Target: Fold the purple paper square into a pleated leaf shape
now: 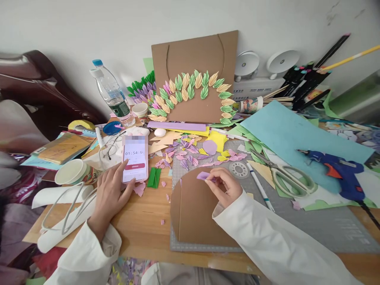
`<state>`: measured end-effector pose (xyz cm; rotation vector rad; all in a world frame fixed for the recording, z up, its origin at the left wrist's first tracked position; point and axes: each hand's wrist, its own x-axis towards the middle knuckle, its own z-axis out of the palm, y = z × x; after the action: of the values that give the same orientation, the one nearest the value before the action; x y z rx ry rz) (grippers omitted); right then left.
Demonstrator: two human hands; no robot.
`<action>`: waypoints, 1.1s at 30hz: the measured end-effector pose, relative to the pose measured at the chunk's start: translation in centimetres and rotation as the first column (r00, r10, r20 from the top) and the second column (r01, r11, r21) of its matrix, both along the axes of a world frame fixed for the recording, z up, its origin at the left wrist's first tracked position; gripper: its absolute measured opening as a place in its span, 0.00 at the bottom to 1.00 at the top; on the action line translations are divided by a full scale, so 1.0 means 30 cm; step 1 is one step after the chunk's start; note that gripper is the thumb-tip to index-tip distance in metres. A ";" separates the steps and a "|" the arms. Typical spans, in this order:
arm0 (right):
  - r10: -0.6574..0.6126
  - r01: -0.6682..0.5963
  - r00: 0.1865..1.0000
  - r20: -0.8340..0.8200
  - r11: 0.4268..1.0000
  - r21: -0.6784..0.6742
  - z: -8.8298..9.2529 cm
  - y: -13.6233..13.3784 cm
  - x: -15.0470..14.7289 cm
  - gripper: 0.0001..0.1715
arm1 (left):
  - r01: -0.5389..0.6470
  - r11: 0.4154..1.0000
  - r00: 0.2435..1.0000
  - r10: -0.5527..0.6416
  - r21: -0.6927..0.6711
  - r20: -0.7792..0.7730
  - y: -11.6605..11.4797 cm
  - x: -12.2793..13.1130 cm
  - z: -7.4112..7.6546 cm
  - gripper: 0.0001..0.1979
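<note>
My left hand (112, 190) has its fingers spread over the lower left edge of a phone (135, 158), touching it. The lit screen reads 01:54 and carries a red button. Above a rounded piece of brown cardboard (197, 217), my right hand (225, 185) pinches a small purple paper piece (203, 175) between thumb and fingers. The cardboard lies on a grey cutting mat (311, 231). Behind stands a cardboard panel (196, 107) edged with folded green and tan paper leaves. Loose purple, pink and yellow folded paper leaves (190, 152) are scattered in front of it.
At right lie scissors (292, 180), a blue glue gun (344, 170), a white pen (260, 187) and blue paper (305, 134). A water bottle (114, 95) and a paper cup (73, 172) stand at left, near white paper rolls (67, 219) and a looped cable (50, 215).
</note>
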<state>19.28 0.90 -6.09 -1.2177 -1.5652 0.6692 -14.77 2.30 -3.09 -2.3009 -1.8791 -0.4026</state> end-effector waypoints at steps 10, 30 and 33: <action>0.002 -0.006 0.999 0.040 0.996 0.087 0.039 -0.030 -0.004 0.02 | 0.328 0.911 0.904 -0.379 0.248 0.198 -0.048 0.203 0.099 0.25; -0.018 -0.108 0.941 0.338 0.931 0.348 0.124 -0.095 -0.020 0.08 | 0.672 0.707 0.300 0.012 -0.220 0.954 -0.103 0.490 0.069 0.16; 0.000 -0.117 0.940 0.340 0.939 0.323 0.123 -0.094 -0.021 0.08 | 0.666 0.707 0.313 0.026 -0.239 0.950 -0.101 0.479 0.064 0.18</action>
<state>18.64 -1.90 -2.39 -1.0618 -1.9147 0.2144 -0.39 -0.74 -1.18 -3.4162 -2.0025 -1.7472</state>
